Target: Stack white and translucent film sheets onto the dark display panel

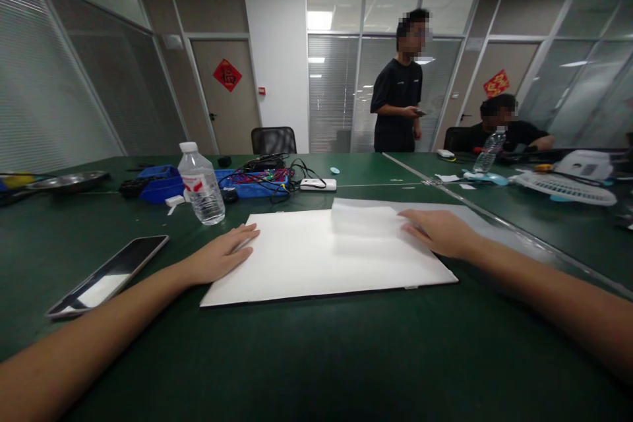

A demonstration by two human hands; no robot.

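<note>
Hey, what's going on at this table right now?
The person's left hand rests on the left edge of a flat, white, rectangular panel lying on the dark green table. The right hand is at a thin, translucent white sheet that overlaps the panel's far right part; whether it grips the sheet is unclear. A rectangular, black-screened phone lies farther left.

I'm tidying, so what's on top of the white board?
A thin sheet overlaps the back right of the white board, the right hand at it; the left hand rests at the left edge. What lies beneath sheet and hands is covered.
</note>
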